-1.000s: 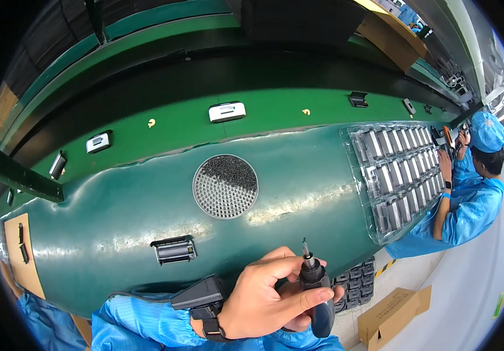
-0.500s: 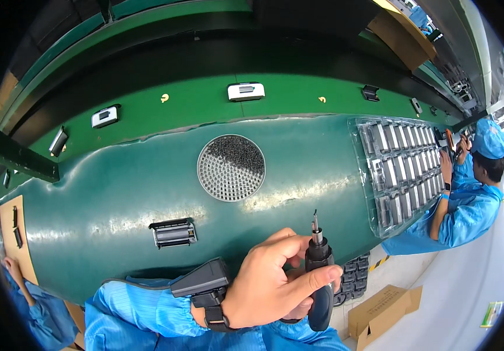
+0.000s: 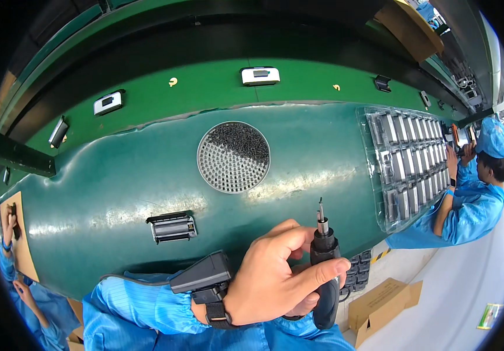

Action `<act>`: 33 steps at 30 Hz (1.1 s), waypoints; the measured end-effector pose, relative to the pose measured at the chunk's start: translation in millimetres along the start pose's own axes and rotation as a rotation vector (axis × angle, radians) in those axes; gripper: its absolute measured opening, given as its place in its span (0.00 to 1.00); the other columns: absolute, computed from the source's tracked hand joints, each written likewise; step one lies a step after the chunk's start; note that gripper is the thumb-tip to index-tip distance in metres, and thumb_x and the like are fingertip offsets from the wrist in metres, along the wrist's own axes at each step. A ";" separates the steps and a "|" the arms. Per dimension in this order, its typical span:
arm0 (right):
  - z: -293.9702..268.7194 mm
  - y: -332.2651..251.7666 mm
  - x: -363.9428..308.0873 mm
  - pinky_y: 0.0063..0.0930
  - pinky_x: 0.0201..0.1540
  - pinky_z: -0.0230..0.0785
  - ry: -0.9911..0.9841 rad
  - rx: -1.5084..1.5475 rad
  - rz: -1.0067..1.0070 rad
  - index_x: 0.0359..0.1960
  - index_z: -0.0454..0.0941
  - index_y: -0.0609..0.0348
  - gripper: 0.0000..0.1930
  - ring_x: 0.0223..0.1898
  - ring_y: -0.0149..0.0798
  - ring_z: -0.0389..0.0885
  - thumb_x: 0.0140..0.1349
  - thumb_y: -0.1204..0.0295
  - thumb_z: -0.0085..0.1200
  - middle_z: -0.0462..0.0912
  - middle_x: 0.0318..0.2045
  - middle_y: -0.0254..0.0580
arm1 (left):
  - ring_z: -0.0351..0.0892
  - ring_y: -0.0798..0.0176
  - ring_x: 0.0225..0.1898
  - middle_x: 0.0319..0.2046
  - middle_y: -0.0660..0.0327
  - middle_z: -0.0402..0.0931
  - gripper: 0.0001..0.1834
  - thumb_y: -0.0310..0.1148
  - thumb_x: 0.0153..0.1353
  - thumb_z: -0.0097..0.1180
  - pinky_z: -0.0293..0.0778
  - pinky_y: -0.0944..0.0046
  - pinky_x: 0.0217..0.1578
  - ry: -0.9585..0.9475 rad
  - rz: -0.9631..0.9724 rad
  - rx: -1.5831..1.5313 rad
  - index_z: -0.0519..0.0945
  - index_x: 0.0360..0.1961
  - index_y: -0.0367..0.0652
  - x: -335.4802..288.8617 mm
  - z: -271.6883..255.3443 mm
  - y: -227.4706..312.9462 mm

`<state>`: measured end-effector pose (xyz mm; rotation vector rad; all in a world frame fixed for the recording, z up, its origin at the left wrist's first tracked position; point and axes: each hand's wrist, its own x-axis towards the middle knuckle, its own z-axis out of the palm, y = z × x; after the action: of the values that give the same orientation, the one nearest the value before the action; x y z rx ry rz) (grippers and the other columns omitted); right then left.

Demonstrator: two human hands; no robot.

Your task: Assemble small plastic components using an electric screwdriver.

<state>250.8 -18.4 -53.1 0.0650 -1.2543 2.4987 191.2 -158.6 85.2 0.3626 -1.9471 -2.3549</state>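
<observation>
- Screwdriver [image 3: 324,270] stands upright, tip away from us, clenched in our left hand [image 3: 269,281]; right hand hides beneath, grip untellable.
- Small black part [image 3: 171,227] lies left on the bench [image 3: 117,175].

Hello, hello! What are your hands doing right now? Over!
Left hand wrapped around black electric screwdriver, tip up. Right hand mostly hidden beneath it. Round screw tray and small black part on green mat, untouched.

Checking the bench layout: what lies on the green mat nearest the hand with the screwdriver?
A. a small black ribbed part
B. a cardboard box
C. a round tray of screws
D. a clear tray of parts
A: the small black ribbed part lies just left of the left hand that grips the screwdriver; the round tray of screws sits farther up the mat.
</observation>
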 end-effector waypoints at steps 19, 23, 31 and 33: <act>14.0 -8.2 4.8 0.45 0.66 0.64 0.032 0.009 0.112 0.66 0.66 0.35 0.37 0.61 0.37 0.71 0.57 0.60 0.75 0.77 0.54 0.29 | 0.66 0.67 0.26 0.27 0.61 0.70 0.20 0.44 0.59 0.74 0.65 0.65 0.28 -0.027 -0.011 0.008 0.85 0.39 0.36 0.4 -1.0 2.6; 17.9 -12.2 4.9 0.48 0.65 0.65 0.001 -0.013 0.094 0.67 0.66 0.36 0.36 0.59 0.40 0.72 0.59 0.61 0.73 0.77 0.53 0.34 | 0.67 0.70 0.27 0.28 0.63 0.71 0.19 0.41 0.60 0.74 0.67 0.67 0.29 -0.033 -0.010 0.031 0.84 0.40 0.36 -0.1 -2.2 6.5; 16.8 -4.1 20.5 0.57 0.62 0.68 -0.238 0.125 0.074 0.70 0.63 0.38 0.34 0.56 0.46 0.76 0.65 0.65 0.67 0.78 0.54 0.43 | 0.72 0.74 0.29 0.31 0.64 0.74 0.17 0.38 0.60 0.74 0.69 0.70 0.30 -0.048 -0.068 -0.129 0.83 0.42 0.35 -4.4 1.5 4.9; 16.1 -1.4 27.1 0.55 0.58 0.73 -0.222 0.188 0.091 0.70 0.62 0.39 0.35 0.58 0.48 0.76 0.64 0.65 0.68 0.78 0.54 0.45 | 0.72 0.74 0.28 0.30 0.65 0.73 0.17 0.38 0.60 0.74 0.69 0.70 0.29 -0.070 -0.062 -0.184 0.84 0.42 0.36 -3.6 5.8 -2.6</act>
<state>224.0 -22.7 -37.1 0.3472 -1.1200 2.7441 193.6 -151.8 84.1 0.3374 -1.7509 -2.5933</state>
